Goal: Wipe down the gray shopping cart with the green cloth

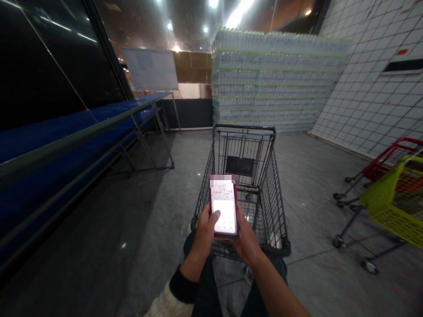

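Observation:
A smartphone [224, 213] with a lit screen and a reddish case is held upright between both my hands, above the near end of a dark wire shopping cart [279, 193]. My left hand [205, 231] wraps its left side, thumb lying over the screen. Along the right edge and lower corner, my right hand [246, 240] grips the phone too. The screen shows a clock at the top, a white panel and small icons, too blurred to read. Part of the cart's basket is hidden behind the phone and my hands.
Stacked packs of bottles [271, 83] rise behind the cart. To the left runs a metal-framed rack with blue shelves [109, 112]. A yellow-green cart [386, 207] and a red cart [383, 163] stand on the right, near a white wall with a wire grid [363, 92].

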Available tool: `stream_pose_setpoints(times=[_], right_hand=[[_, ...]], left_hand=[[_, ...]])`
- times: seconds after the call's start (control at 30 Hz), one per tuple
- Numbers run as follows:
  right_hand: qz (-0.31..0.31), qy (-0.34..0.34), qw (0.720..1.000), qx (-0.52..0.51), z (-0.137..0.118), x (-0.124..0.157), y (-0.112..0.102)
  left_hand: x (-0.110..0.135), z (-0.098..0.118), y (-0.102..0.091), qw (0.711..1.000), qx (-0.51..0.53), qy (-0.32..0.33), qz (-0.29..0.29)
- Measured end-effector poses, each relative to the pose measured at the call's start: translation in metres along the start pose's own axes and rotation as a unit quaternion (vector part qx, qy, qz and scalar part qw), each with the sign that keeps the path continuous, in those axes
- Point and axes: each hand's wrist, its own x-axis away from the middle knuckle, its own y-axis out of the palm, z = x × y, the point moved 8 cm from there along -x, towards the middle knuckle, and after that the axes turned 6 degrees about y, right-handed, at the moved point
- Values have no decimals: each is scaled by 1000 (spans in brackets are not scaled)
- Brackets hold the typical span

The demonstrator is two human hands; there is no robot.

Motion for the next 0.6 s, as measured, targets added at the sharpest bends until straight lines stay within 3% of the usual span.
stream_pose_setpoints(times=[0.17,0.4,0.6], right_hand=[[17,-17,1000,11,-1,0,-3],[5,24,999,-45,1,-1,-4],[3,19,999,-43,-1,1,-5]], left_hand=[[0,12,2,996,-80,34,20],[3,8,8,994,39,24,-96],[6,8,6,996,15,24,-88]])
